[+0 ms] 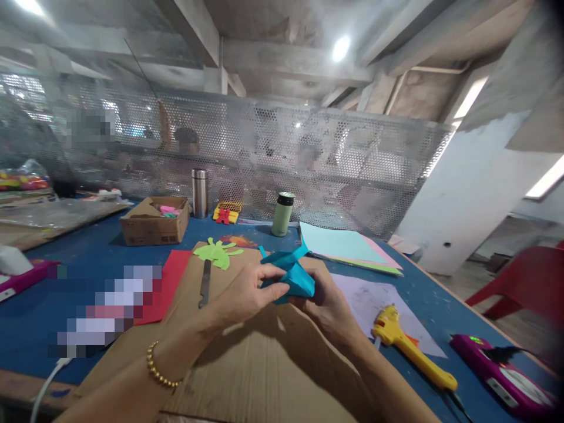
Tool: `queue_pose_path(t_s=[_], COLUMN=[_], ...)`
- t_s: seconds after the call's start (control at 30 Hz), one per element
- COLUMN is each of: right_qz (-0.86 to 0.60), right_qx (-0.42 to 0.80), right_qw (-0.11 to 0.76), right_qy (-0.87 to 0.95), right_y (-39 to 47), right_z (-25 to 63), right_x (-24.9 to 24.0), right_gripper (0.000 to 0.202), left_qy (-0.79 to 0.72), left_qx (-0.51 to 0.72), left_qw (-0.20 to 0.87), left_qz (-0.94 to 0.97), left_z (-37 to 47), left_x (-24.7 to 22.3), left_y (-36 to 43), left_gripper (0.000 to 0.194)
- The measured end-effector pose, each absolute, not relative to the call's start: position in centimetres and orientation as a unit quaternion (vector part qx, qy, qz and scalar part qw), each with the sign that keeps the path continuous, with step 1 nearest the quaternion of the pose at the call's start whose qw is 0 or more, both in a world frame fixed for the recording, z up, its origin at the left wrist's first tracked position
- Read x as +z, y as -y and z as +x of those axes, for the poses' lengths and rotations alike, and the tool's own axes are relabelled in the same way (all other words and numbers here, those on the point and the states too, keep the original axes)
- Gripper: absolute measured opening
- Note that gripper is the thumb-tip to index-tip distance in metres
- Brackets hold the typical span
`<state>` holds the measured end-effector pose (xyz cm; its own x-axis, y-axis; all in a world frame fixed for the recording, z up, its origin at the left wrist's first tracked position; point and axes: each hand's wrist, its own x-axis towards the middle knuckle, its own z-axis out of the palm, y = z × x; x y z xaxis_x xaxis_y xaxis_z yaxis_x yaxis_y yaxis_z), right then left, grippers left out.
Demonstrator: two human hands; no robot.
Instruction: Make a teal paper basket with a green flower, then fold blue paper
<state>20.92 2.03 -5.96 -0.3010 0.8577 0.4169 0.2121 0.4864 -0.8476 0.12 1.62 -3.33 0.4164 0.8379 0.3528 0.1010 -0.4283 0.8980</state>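
Note:
A folded blue paper piece [299,281] with pointed strips sticking up is held between both hands above a brown cardboard sheet [255,370]. My left hand [253,294] pinches its left side with thumb and fingers. On the right side, my right hand [324,302] is wrapped round it, with some fingers hidden behind the paper. Green paper cutouts [217,252] lie at the top of the cardboard, and a flat metal tool [205,284] rests just below them. A yellow glue gun [408,343] lies on a lilac sheet [370,294] to the right.
Red paper [167,288] lies left of the cardboard. Behind stand a cardboard box [154,222], a steel flask [200,194] and a green tumbler [282,214]. Coloured sheets [343,244] are at the back right. A purple power strip [502,376] sits at the right edge.

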Motion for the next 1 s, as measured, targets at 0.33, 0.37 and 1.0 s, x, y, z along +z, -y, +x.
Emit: queue_pose_path(t_s=[0.33,0.37,1.0], right_qz=[-0.410,-0.418,-0.386], right_qx=[0.221,0.196,0.264], right_qw=[0.435,0.432,0.456], right_qy=[0.771,0.775,0.757], right_y=[-1.8,-1.6,-0.7], right_z=[20.8,20.8,20.3], right_x=[-6.3,-6.2,-5.9], right_gripper=[0.045,0.046,0.057], left_qy=[-0.286,-0.280,-0.361], left_qx=[0.416,0.417,0.469], left_qw=[0.508,0.502,0.367], left_qz=[0.697,0.704,0.717], left_z=[0.6,0.6,0.8], left_x=[-4.2,-4.1,-4.2], left_y=[-1.7,-1.5,-1.0], left_gripper=[0.032,0.032,0.025])
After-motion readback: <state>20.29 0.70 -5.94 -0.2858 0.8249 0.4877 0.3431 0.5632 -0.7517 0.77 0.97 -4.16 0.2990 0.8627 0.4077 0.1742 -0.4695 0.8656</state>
